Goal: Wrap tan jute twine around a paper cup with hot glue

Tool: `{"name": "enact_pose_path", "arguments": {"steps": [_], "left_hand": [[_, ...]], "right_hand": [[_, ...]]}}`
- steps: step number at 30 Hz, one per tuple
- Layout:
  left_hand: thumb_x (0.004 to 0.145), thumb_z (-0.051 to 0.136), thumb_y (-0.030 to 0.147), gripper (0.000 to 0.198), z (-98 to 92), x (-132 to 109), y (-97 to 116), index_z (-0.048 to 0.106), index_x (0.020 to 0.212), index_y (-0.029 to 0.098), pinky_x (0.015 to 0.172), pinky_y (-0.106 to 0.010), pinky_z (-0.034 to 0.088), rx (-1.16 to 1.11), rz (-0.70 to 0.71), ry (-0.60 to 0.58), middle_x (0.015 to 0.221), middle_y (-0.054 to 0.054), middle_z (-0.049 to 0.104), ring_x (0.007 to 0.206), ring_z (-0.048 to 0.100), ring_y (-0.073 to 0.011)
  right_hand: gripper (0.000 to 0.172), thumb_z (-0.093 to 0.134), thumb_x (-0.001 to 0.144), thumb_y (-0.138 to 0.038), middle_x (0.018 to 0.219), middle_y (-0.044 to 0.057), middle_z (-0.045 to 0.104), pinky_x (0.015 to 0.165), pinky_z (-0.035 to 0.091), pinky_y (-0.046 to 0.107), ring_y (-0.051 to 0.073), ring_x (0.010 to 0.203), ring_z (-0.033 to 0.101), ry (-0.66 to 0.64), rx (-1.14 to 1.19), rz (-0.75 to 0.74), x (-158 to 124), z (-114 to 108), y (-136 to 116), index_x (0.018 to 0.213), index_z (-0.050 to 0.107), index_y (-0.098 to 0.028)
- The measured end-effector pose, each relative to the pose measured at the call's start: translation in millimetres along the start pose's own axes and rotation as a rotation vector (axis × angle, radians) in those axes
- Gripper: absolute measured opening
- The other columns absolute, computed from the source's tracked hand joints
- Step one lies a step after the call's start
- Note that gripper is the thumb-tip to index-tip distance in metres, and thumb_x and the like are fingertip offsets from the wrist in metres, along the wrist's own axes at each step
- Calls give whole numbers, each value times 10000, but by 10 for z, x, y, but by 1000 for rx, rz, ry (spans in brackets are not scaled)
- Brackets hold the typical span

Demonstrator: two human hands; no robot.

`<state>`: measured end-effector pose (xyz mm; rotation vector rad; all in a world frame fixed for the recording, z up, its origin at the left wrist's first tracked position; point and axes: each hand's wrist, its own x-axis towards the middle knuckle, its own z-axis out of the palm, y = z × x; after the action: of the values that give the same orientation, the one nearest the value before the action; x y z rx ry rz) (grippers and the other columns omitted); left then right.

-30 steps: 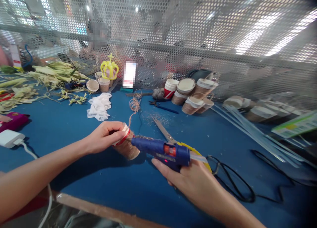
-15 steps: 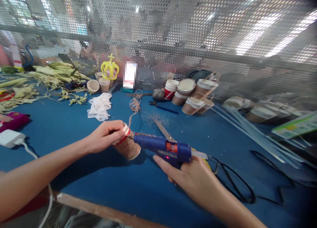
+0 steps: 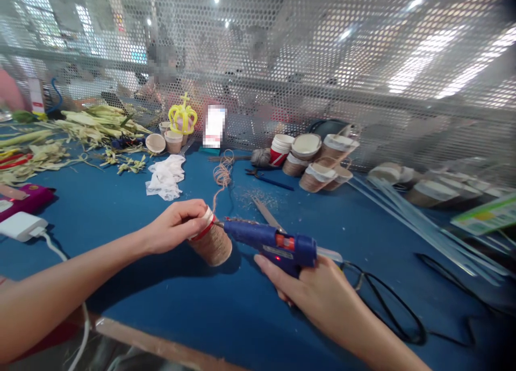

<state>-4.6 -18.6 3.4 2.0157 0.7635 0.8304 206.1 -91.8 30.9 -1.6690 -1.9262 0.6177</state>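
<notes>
My left hand (image 3: 181, 224) is closed on the rim end of a paper cup (image 3: 212, 245), which lies tilted above the blue table. Brown twine covers most of the cup; a red and white band shows near the rim. A loose strand of twine (image 3: 223, 172) runs from the cup to a tangled heap behind it. In my right hand (image 3: 312, 285) is a blue glue gun (image 3: 269, 241), its red light lit and a clear glue stick out of its back. The nozzle tip is at the cup's red band; whether it touches, I cannot tell. Scissors (image 3: 267, 214) lie partly behind the gun.
Several twine-wrapped cups (image 3: 318, 176) stand at the back right, with pliers (image 3: 269, 179) in front of them. Clear glue sticks (image 3: 427, 226) and a black cord (image 3: 387, 306) lie to the right. White cloth (image 3: 166, 177) and corn husks (image 3: 100, 122) lie left. A perforated metal screen (image 3: 258, 64) rises behind.
The whole view has shifted slightly, so everything sits a little lower and further right. Both hands keep their grips, and the nozzle stays at the cup's band.
</notes>
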Motion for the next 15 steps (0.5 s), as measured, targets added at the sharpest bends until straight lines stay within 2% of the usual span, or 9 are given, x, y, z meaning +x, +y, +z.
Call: {"name": "enact_pose_path", "arguments": {"steps": [3, 5, 8, 15], "left_hand": [[809, 386, 213, 261, 5, 3, -2, 419, 559, 146, 550, -207, 317, -16, -10, 10, 631, 23, 414, 582, 380, -87], [811, 387, 208, 260, 7, 3, -3, 425, 562, 143, 547, -203, 315, -26, -17, 7, 634, 25, 420, 581, 386, -84], [814, 392, 222, 260, 5, -1, -7, 448, 575, 136, 557, -204, 322, -29, -39, 2, 644, 22, 431, 597, 404, -87], [809, 398, 240, 241, 3, -6, -15, 473, 604, 136, 530, -199, 315, -57, -62, -8, 636, 27, 430, 585, 401, -88]], "right_hand": [[148, 514, 735, -282, 518, 2, 604, 451, 445, 224, 144, 480, 585, 44, -74, -149, -10, -26, -25, 647, 602, -201], [147, 504, 743, -252, 527, 2, 608, 489, 459, 224, 148, 523, 599, 38, -85, -198, -17, -47, -53, 660, 617, -209], [170, 481, 767, -226, 501, -5, 591, 461, 452, 210, 135, 491, 578, 18, -79, -245, -37, -45, -73, 666, 618, -216], [167, 488, 795, -230, 513, -15, 593, 403, 420, 190, 112, 442, 540, -1, -60, -245, -87, 42, -32, 684, 613, -215]]}}
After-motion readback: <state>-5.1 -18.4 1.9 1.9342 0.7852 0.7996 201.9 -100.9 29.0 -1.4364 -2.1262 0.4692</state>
